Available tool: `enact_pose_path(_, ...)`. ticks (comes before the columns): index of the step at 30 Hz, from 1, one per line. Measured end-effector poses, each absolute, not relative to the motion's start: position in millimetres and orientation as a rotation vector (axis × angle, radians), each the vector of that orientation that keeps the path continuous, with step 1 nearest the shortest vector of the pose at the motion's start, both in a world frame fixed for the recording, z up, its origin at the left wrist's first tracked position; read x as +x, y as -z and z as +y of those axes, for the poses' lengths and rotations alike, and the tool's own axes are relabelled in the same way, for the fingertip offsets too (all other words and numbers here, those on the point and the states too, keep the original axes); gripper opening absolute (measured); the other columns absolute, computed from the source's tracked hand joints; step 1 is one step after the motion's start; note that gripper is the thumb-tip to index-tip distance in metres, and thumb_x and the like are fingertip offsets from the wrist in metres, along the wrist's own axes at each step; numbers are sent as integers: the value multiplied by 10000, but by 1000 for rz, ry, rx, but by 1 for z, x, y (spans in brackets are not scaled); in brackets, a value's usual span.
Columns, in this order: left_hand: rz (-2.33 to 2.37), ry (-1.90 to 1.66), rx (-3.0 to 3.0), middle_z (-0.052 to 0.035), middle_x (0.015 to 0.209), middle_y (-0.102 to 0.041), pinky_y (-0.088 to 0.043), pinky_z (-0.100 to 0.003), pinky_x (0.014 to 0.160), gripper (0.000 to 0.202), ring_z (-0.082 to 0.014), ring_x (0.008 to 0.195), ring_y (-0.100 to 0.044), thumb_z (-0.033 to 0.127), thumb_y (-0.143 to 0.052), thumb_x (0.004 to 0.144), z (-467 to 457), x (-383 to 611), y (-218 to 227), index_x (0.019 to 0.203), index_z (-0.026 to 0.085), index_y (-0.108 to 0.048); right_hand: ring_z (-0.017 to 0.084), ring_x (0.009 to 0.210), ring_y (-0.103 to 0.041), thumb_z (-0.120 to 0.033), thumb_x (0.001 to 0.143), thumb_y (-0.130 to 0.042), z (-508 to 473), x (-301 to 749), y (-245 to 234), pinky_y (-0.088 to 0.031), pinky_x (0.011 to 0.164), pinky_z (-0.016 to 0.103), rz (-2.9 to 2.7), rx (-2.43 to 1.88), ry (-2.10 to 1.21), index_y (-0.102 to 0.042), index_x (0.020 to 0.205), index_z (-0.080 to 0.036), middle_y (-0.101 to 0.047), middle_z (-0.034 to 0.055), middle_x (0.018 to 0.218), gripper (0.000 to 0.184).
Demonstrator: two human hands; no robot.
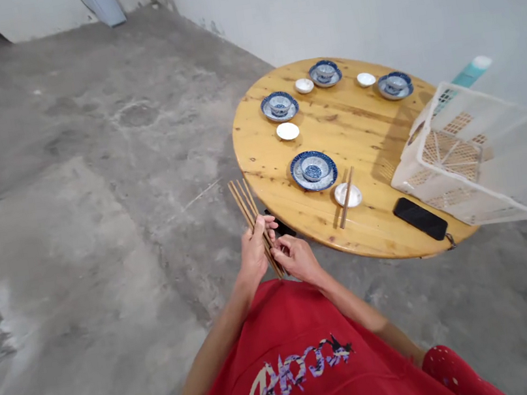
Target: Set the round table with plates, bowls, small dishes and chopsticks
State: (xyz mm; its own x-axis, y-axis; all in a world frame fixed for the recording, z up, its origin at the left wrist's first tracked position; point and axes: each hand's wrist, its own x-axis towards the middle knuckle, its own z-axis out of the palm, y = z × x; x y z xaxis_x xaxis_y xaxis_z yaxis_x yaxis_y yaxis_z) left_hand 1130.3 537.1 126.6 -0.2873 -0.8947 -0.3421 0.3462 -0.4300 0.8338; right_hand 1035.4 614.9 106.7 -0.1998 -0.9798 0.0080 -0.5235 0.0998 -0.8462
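Several wooden chopsticks [244,203] stick out above and below my left hand [254,246], which is closed around them just off the table's near left edge. My right hand [296,256] touches the lower part of the bundle, its thumb and fingers pinched at the sticks. On the round wooden table [334,137], nearest to my hands, sits a blue-and-white plate [334,175] with a matching bowl [315,169] on it. To its right, a pair of chopsticks [345,215] rests across a small white dish [355,197].
Farther back stand three more plates with bowls, at left [280,106], back [325,74] and right [395,86], with small white dishes [288,131] between them. A black phone [420,219] lies near the front edge. A white plastic basket [477,172] lies tipped at the right.
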Motion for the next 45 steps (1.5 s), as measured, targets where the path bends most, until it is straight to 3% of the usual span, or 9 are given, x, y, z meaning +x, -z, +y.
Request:
enact_pose_path(9,-664,1798,1084,-29,765,-672,-478,-221,549,513,-95,601,-583,645,-724,800,457,1215,-120,926,149,-720,162,638,-497,-351,907,-499,528,1122,-96,-348,633,290,1771,-1495,1058,-529,726,-210,-542,14,703,231)
enact_pose_path(16,-489,1776,1095,-68,839,-730,-539,-257,727,449,-139,751,-688,592,-737,808,402,1242,-108,877,150,-699,144,630,-485,-416,906,-539,484,1145,-109,-363,618,283,1739,-1322,1128,-579,751,-201,-546,4,707,268)
enact_pose_path(19,-588,1701,1103,-40,794,-698,-466,-206,584,436,-90,626,-606,589,-737,807,381,1246,-102,850,157,-697,125,541,-442,-511,868,-593,464,1138,-113,-355,538,266,1633,-1060,1172,-548,713,-212,-497,-27,607,340)
enact_pose_path(22,-807,1672,1178,-12,731,-653,-283,-195,432,439,-37,471,-411,590,-737,806,363,1247,-96,832,152,-722,110,446,-403,-594,791,-681,436,1125,-114,-335,461,259,1528,-808,1216,-542,695,-220,-473,-51,513,411)
enact_pose_path(27,-1063,1758,1287,-17,706,-650,-211,-217,412,455,-34,435,-339,601,-720,806,329,1239,-93,842,149,-757,109,447,-427,-623,725,-752,372,1095,-109,-382,460,257,1512,-624,1381,-556,695,-224,-511,-43,511,446)
enact_pose_path(34,-1245,1771,1341,-31,756,-676,-233,-221,419,422,-33,439,-341,567,-700,831,256,1198,-102,885,154,-767,168,692,-600,-479,916,-591,297,1021,-92,-502,692,302,2016,-951,1540,-570,792,-211,-601,31,751,296)
enact_pose_path(38,-1332,1831,1359,-31,763,-677,-238,-208,414,429,-33,440,-351,568,-691,835,225,1170,-95,913,152,-762,205,809,-612,-361,988,-489,283,979,-65,-494,790,331,2321,-1243,1372,-598,870,-200,-624,84,866,228)
enact_pose_path(45,-1424,1834,1446,-32,750,-675,-234,-201,402,458,-30,425,-349,590,-698,812,194,1151,-83,899,144,-753,259,966,-640,-270,984,-479,295,964,-18,-523,817,353,2381,-1231,1101,-648,960,-204,-678,133,974,182)
